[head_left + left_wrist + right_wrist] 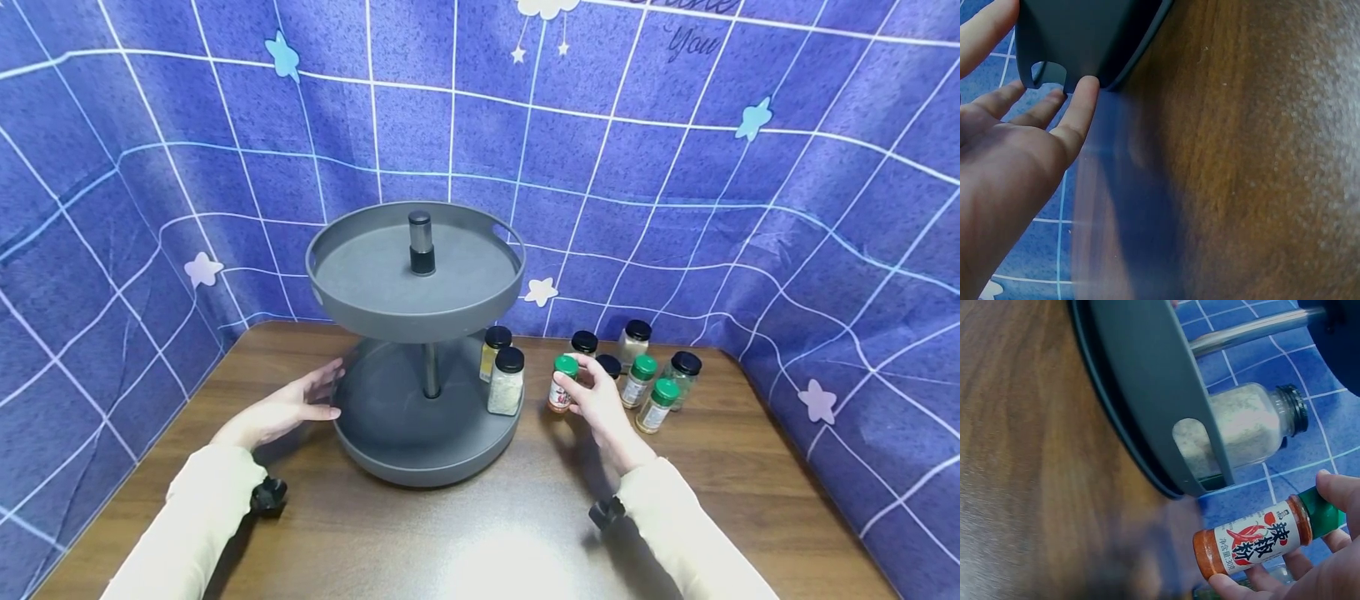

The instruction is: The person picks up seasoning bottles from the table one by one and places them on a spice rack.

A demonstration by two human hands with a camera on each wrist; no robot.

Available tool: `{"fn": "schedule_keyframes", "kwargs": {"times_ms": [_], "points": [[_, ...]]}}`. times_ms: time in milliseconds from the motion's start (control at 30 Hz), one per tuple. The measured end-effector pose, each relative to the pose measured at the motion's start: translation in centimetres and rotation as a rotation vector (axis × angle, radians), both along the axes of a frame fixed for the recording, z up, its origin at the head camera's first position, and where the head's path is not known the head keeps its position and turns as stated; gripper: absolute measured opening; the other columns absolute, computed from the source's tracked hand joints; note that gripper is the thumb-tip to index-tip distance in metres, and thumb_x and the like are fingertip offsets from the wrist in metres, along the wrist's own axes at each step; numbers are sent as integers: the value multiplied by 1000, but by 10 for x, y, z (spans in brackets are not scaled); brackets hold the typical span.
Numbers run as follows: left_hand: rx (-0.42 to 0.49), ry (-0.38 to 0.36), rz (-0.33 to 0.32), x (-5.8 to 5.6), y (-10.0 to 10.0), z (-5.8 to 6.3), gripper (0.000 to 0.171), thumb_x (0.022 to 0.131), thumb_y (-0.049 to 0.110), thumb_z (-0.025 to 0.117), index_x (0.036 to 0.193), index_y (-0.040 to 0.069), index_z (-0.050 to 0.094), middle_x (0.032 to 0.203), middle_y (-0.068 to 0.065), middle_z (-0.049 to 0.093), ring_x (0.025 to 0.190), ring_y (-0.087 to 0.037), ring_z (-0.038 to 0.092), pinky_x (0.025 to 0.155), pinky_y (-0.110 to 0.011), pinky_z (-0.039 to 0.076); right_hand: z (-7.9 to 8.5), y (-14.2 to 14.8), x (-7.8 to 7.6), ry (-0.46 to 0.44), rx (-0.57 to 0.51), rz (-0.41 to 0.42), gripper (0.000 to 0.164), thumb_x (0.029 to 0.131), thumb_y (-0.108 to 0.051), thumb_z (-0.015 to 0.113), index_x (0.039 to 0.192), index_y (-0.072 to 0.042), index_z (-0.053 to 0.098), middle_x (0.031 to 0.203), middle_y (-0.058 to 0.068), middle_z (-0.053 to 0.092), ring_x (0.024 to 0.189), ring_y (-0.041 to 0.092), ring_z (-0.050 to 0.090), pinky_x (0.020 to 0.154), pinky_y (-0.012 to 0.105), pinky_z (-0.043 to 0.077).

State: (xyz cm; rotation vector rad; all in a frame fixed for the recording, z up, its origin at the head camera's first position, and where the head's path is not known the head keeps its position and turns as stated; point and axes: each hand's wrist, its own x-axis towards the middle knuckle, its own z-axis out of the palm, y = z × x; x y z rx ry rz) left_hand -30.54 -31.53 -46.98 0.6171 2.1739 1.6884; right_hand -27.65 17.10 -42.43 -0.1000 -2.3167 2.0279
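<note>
A grey two-tier round rack (420, 475) with a metal centre post stands on the wooden table. My left hand (288, 410) touches the left side of its lower tray, fingers spread; in the left wrist view the fingertips (1089, 84) lie at the tray wall beside a cut-out. With the right hand (600, 404) I hold a chili powder jar (1250, 540), red-orange inside with a green cap, just right of the rack. Two black-capped jars sit on the lower tray's right side: one with pale contents (506, 387) and a yellow one (491, 354) behind it.
Several more spice jars stand on the table right of my right hand, among them a green-capped jar (657, 407) in front and a black-capped jar (684, 375) at the right. A blue patterned cloth (637, 167) hangs around the table's back and sides.
</note>
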Motion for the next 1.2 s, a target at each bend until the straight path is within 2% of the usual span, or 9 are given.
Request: {"fn": "schedule_keyframes", "kwargs": {"times_ms": [167, 333, 533, 700, 933, 1200], "points": [[0, -1, -2, 0, 1, 1, 91, 86, 7, 66, 150, 0, 2, 155, -26, 3, 139, -49, 3, 91, -7, 35, 10, 1, 0, 15, 8, 11, 49, 86, -26, 69, 130, -14, 50, 117, 10, 56, 91, 15, 56, 78, 42, 50], [-24, 7, 2, 0, 1, 3, 91, 86, 8, 66, 151, 1, 3, 156, -25, 4, 140, -48, 4, 97, -14, 35, 23, -1, -2, -21, 29, 29, 47, 89, -23, 66, 132, -15, 49, 120, 11, 53, 92, 16, 57, 82, 43, 50], [-8, -3, -6, 1, 2, 3, 91, 86, 6, 65, 151, 1, 1, 156, -23, 1, 140, -47, 3, 97, -13, 35, 35, -3, -1, -9, 54, 79, 45, 89, -20, 65, 130, -13, 49, 119, 12, 52, 87, 15, 59, 77, 40, 52], [0, -17, -4, 2, 2, 3, 91, 86, 4, 65, 151, 1, 0, 157, -22, 1, 141, -46, 3, 98, -16, 35, 43, -6, 1, -1, 45, 121, 43, 89, -18, 66, 128, -12, 50, 117, 10, 51, 88, 17, 60, 79, 43, 53], [-12, 8, -16, 2, 2, 4, 90, 87, 3, 63, 150, -2, 0, 155, -26, 0, 139, -49, 2, 103, -23, 34, 53, -10, 4, 11, 44, 176, 44, 89, -19, 65, 130, -11, 49, 119, 12, 52, 93, 19, 61, 84, 47, 52], [-22, 11, -8, 3, 1, 4, 91, 86, 3, 64, 149, -3, 0, 155, -26, 1, 139, -49, 3, 99, -17, 34, 66, -16, 9, 25, 7, 250, 45, 90, -18, 64, 130, -10, 47, 116, 8, 53, 99, 20, 60, 88, 48, 50]]}}
